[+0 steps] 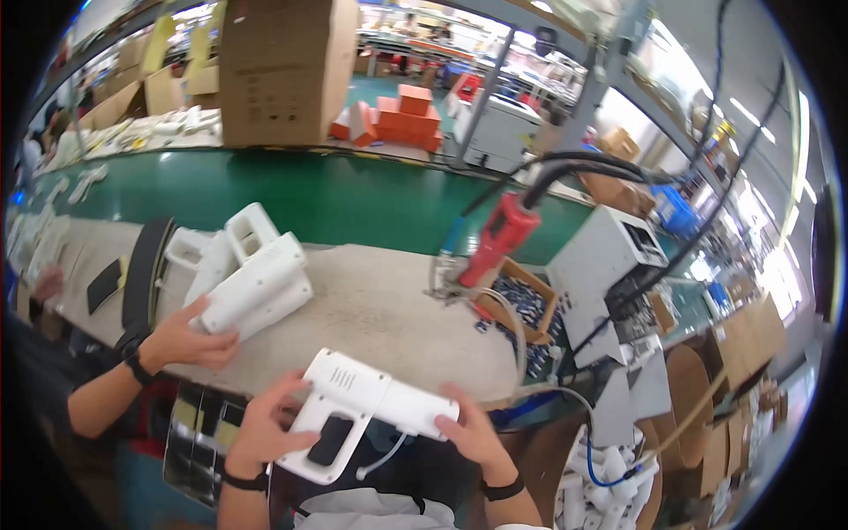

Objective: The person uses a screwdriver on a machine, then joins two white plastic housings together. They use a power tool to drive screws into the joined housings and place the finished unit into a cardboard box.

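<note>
The left hand (pixel 258 433) and right hand (pixel 468 433) together hold a white gun-shaped plastic housing (pixel 358 411) at about 6 o'clock in the view, just below the near edge of the tabletop (pixel 389 309). The left hand's fingers are clamped on the housing's rear, above its grip, which carries a dark oval panel. The right hand's fingers are wrapped around the barrel end. A thin white cord hangs from the housing's underside between the 2 hands. Both wrists wear dark bands.

At 9 o'clock, another person's hand (pixel 190 340), with a dark watch on the wrist, rests against a stack of similar white housings (pixel 247 274) lying on the tabletop. A black strap (pixel 146 274) lies just beside that stack, toward 9 o'clock.

At 2 o'clock from the held housing, a red powered screwdriver (pixel 496 237) hangs tilted on black cables, its tip over the far right part of the tabletop. Just beside it, toward 3 o'clock, an open box of small screws (pixel 521 305) sits at the tabletop's edge. A green conveyor belt (pixel 309 190) runs beyond the tabletop at 12 o'clock, with a large cardboard box (pixel 283 71) standing behind it. A bin of white parts (pixel 609 477) shows at 4 o'clock.
</note>
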`<state>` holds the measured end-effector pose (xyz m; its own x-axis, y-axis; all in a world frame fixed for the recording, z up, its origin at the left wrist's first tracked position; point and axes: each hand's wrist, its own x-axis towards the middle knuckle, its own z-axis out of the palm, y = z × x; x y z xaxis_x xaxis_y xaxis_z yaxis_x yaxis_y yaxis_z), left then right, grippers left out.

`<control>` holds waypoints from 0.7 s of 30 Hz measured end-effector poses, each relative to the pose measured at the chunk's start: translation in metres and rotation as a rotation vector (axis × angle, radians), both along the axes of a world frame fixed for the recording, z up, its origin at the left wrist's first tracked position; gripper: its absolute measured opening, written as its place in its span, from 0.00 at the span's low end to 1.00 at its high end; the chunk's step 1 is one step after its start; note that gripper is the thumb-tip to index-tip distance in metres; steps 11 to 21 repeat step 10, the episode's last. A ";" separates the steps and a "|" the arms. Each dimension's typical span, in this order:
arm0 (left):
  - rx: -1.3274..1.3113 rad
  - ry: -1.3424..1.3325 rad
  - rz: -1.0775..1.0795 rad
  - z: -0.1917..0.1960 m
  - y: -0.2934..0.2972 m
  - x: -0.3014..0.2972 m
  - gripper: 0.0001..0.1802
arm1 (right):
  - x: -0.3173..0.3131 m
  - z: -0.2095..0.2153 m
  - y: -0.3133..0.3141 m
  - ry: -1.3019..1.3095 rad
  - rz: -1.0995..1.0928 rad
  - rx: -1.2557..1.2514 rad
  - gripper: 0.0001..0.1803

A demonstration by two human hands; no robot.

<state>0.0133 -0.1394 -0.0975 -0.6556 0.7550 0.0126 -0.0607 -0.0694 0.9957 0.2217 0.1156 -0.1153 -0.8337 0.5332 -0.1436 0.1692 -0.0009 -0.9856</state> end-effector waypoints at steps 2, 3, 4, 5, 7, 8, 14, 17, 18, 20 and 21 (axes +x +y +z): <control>0.021 0.195 -0.052 -0.001 -0.007 -0.004 0.41 | 0.007 0.012 0.000 -0.030 0.210 -0.564 0.37; 0.031 0.197 -0.090 0.006 -0.002 -0.004 0.41 | 0.016 -0.001 0.003 0.011 0.205 -0.557 0.39; -0.035 0.204 -0.133 0.015 0.002 -0.005 0.41 | 0.025 -0.001 0.003 0.024 0.174 -0.556 0.39; -0.100 0.213 -0.175 0.025 0.007 -0.006 0.40 | 0.035 0.003 0.002 0.091 0.114 -0.530 0.38; -0.180 0.547 -0.043 0.048 0.014 -0.015 0.41 | 0.061 0.017 0.002 0.164 -0.028 -0.543 0.39; -0.248 0.872 0.131 0.057 0.018 -0.023 0.41 | 0.083 0.015 0.008 0.157 -0.041 -0.515 0.40; -0.591 1.069 0.296 0.056 0.017 -0.063 0.47 | 0.134 0.016 0.018 0.083 -0.045 -0.451 0.43; -0.591 1.069 0.296 0.056 0.017 -0.063 0.47 | 0.134 0.016 0.018 0.083 -0.045 -0.451 0.43; -0.591 1.069 0.296 0.056 0.017 -0.063 0.47 | 0.134 0.016 0.018 0.083 -0.045 -0.451 0.43; -0.591 1.069 0.296 0.056 0.017 -0.063 0.47 | 0.134 0.016 0.018 0.083 -0.045 -0.451 0.43; -0.591 1.069 0.296 0.056 0.017 -0.063 0.47 | 0.134 0.016 0.018 0.083 -0.045 -0.451 0.43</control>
